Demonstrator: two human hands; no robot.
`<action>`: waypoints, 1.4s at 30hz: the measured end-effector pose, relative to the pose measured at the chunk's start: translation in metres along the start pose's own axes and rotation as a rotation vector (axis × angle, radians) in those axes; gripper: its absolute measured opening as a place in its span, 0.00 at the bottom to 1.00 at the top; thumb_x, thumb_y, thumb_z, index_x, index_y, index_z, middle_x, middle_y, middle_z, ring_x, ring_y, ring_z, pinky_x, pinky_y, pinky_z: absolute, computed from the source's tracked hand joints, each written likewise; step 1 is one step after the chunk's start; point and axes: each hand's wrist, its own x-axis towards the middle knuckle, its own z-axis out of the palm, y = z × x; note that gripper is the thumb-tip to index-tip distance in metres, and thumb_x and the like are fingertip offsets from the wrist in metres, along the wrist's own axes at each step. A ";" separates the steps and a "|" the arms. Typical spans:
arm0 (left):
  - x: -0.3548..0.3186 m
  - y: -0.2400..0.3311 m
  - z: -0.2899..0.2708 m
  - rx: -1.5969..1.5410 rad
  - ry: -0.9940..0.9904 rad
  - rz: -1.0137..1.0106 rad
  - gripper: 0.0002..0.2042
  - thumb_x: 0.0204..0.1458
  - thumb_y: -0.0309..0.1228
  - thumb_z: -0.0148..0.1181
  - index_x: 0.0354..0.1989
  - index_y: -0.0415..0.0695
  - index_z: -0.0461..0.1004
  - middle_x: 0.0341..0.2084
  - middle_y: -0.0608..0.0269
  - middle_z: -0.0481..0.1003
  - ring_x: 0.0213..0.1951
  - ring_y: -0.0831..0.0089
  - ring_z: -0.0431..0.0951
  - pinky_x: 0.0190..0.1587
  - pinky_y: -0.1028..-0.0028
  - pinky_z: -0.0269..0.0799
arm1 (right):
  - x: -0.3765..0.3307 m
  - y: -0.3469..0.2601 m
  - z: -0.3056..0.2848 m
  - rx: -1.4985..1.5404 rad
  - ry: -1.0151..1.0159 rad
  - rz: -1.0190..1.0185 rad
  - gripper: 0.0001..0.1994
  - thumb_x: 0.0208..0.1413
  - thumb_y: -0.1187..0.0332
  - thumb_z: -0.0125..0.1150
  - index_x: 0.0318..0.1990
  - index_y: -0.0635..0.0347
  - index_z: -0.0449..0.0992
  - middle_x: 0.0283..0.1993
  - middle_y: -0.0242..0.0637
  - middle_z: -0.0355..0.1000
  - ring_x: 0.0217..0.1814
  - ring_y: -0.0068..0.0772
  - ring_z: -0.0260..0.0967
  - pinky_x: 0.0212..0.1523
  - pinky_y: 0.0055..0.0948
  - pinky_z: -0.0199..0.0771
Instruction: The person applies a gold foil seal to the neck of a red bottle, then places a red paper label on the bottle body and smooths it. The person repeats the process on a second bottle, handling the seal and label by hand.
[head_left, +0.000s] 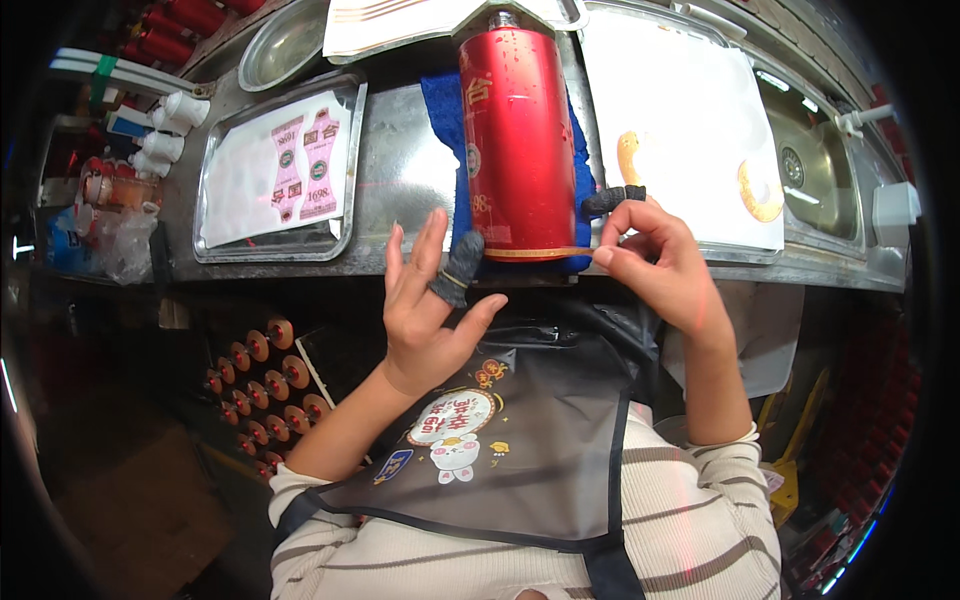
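A glossy red bottle [522, 150] lies on a blue cloth [442, 105], its base toward me and its neck pointing away. Water drops dot its upper part. Along the base edge runs a thin gold strip [535, 253], whose right end sticks out past the bottle to my right thumb. My right hand [655, 255] pinches that end, its index finger wrapped in a dark finger cot. Left of the base, my left hand [425, 310] is held with fingers spread and grips nothing. Its index finger also wears a dark cot, close to the bottle's side.
On the left, a metal tray [350, 180] bears a white sheet with pink labels [318, 165]. To the right lies a white backing sheet [680, 110] with gold curved stickers [760, 190], beside a sink [840, 190]. A metal bowl [282, 45] stands at the back left.
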 end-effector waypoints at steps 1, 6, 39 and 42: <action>-0.005 0.001 0.001 -0.029 -0.008 -0.030 0.19 0.41 0.28 0.75 0.44 0.34 0.81 0.63 0.35 0.66 0.65 0.48 0.67 0.68 0.40 0.47 | -0.001 -0.001 -0.002 0.039 -0.013 -0.018 0.06 0.54 0.73 0.65 0.32 0.60 0.71 0.33 0.21 0.62 0.28 0.06 0.56 0.29 0.11 0.55; 0.002 0.000 -0.002 0.035 -0.026 0.064 0.19 0.38 0.24 0.74 0.43 0.36 0.82 0.64 0.33 0.63 0.65 0.48 0.68 0.67 0.38 0.47 | 0.005 0.002 0.000 0.090 -0.011 0.008 0.06 0.57 0.73 0.63 0.32 0.60 0.71 0.29 0.19 0.64 0.29 0.06 0.57 0.30 0.12 0.57; 0.025 -0.001 -0.003 -0.037 0.011 0.052 0.26 0.39 0.31 0.77 0.49 0.32 0.78 0.61 0.38 0.68 0.64 0.44 0.69 0.66 0.37 0.49 | -0.005 -0.010 0.003 0.075 -0.029 -0.023 0.05 0.55 0.73 0.64 0.31 0.63 0.74 0.33 0.23 0.66 0.31 0.08 0.58 0.32 0.13 0.58; 0.006 -0.009 -0.009 -0.008 -0.060 0.049 0.22 0.40 0.30 0.76 0.43 0.31 0.80 0.63 0.35 0.66 0.64 0.42 0.68 0.66 0.38 0.48 | -0.007 -0.014 0.000 0.085 -0.023 -0.024 0.05 0.55 0.74 0.64 0.30 0.63 0.73 0.30 0.23 0.67 0.30 0.08 0.59 0.31 0.13 0.58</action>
